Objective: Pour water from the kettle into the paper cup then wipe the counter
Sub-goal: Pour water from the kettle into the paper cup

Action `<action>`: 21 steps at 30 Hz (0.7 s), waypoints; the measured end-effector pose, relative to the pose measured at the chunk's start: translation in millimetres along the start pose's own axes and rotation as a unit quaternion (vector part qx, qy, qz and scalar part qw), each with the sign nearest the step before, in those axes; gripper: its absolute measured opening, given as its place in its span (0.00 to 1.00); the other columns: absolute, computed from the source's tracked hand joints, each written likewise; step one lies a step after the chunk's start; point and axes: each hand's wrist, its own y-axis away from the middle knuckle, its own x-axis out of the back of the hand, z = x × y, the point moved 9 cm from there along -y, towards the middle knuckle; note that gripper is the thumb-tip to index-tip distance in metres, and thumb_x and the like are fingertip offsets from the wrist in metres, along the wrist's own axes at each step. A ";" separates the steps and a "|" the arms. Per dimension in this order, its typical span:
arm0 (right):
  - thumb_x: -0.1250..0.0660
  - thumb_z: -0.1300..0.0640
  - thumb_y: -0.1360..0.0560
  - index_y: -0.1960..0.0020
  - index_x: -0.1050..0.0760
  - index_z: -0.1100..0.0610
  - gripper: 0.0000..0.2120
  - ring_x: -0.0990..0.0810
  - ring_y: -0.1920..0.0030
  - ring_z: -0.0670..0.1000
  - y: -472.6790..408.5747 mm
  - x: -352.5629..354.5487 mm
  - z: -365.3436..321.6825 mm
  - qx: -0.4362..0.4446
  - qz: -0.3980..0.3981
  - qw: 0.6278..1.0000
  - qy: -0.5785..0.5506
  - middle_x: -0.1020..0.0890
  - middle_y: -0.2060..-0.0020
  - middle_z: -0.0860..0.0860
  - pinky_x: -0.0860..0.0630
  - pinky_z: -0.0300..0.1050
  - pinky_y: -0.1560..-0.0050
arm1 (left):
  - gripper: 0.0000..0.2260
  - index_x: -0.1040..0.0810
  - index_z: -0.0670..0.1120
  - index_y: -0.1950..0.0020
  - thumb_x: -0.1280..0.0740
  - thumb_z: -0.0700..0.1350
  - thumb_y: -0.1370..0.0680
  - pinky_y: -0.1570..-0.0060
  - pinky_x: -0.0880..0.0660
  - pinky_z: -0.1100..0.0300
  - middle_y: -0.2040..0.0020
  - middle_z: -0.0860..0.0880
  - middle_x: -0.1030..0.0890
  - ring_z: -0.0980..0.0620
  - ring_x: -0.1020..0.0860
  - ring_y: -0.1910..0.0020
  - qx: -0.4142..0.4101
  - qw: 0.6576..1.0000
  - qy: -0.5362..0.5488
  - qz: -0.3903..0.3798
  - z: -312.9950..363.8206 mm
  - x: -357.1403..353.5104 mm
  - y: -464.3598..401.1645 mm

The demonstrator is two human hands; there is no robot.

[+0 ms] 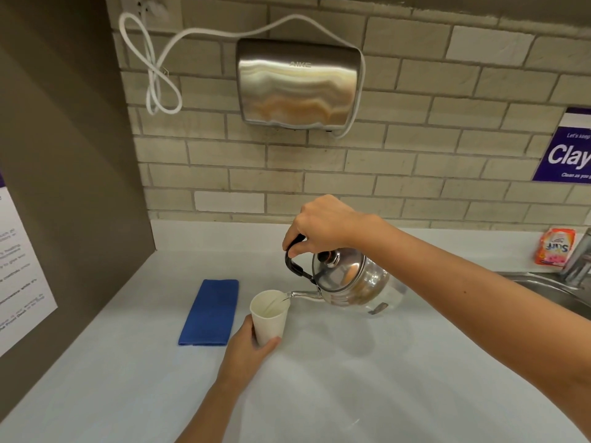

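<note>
A shiny steel kettle (348, 279) with a black handle is tipped to the left above the white counter (351, 378). My right hand (323, 223) grips the handle from above. The spout reaches over the rim of a white paper cup (268, 314), and a thin stream of water runs into it. My left hand (248, 346) holds the cup around its lower part, upright on or just above the counter. A folded blue cloth (209, 313) lies flat on the counter just left of the cup.
A steel hand dryer (297, 83) with a white cord hangs on the brick wall. A sink (550, 290) and tap sit at the right edge, with an orange detergent packet (555, 251) behind. A grey side wall with a notice closes the left.
</note>
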 end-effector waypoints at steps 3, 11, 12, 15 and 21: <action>0.37 0.42 0.26 0.45 0.22 0.42 0.12 0.31 0.64 0.44 -1.0 0.0 -1.5 0.002 -0.002 1.000 0.001 0.16 0.57 0.45 0.43 0.39 0.73 | 0.28 0.34 0.54 0.36 0.26 0.53 0.32 0.55 0.30 0.71 0.46 0.59 0.26 0.61 0.26 0.50 0.002 1.000 -0.004 0.001 -1.2 -0.3 0.5; 0.37 0.42 0.26 0.45 0.22 0.43 0.12 0.30 0.65 0.45 -3.6 -1.3 -3.7 0.002 -0.008 1.000 0.004 0.16 0.59 0.46 0.42 0.39 0.74 | 0.28 0.33 0.54 0.37 0.26 0.52 0.32 0.54 0.30 0.70 0.45 0.58 0.25 0.60 0.25 0.49 0.001 1.000 -0.001 0.002 0.0 0.0 0.2; 0.37 0.42 0.26 0.45 0.22 0.43 0.12 0.30 0.65 0.45 -3.5 -1.6 -3.8 0.003 -0.007 1.000 0.004 0.16 0.59 0.46 0.42 0.39 0.74 | 0.27 0.33 0.54 0.37 0.26 0.52 0.32 0.55 0.30 0.70 0.46 0.58 0.25 0.61 0.25 0.50 0.001 1.000 -0.001 0.003 0.5 0.3 0.4; 0.37 0.42 0.26 0.45 0.22 0.43 0.12 0.30 0.66 0.46 -3.7 -2.1 -4.4 0.005 -0.007 1.000 0.004 0.15 0.59 0.47 0.42 0.39 0.74 | 0.27 0.34 0.54 0.37 0.25 0.52 0.32 0.57 0.30 0.72 0.47 0.60 0.25 0.64 0.26 0.51 0.004 1.000 -0.001 0.002 1.5 0.6 0.9; 0.37 0.42 0.26 0.45 0.22 0.42 0.12 0.29 0.64 0.47 -3.9 -1.3 -3.6 0.000 -0.005 1.000 0.003 0.16 0.59 0.48 0.42 0.38 0.74 | 0.28 0.33 0.53 0.36 0.25 0.51 0.32 0.55 0.30 0.70 0.46 0.58 0.25 0.58 0.25 0.48 0.004 1.000 -0.004 0.004 1.3 0.9 0.6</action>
